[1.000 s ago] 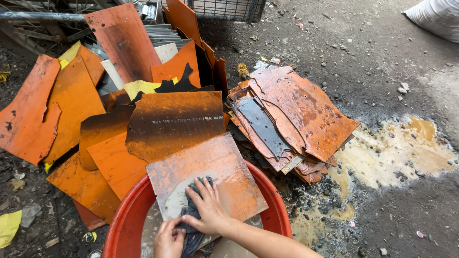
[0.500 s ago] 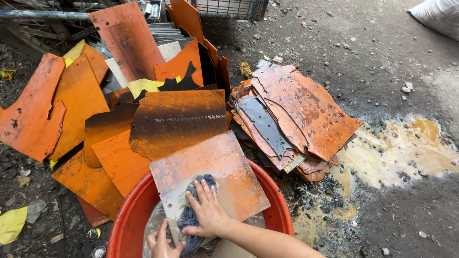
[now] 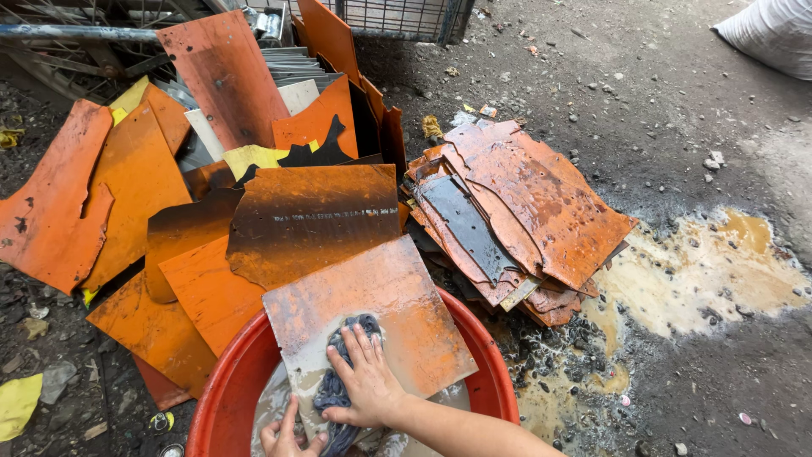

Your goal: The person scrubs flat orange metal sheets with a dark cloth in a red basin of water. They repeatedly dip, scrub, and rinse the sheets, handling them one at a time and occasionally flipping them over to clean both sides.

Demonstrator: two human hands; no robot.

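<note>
Right hand [image 3: 365, 385] presses a dark rag [image 3: 337, 382] flat under spread fingers onto the orange sheet [image 3: 372, 315], propped sloping in the red basin [image 3: 486, 372]. Left hand [image 3: 288, 436], fingers curled, steadies the sheet's lower edge.

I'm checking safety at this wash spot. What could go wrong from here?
1. The right hand presses a rag on a rusty sheet bare-skinned; the sheet's edges might cut.
2. The sheet leans over the red tub rim, steadied low by the left hand; it may slip.
3. The puddle beside the stacked sheets looks slippery.
</note>
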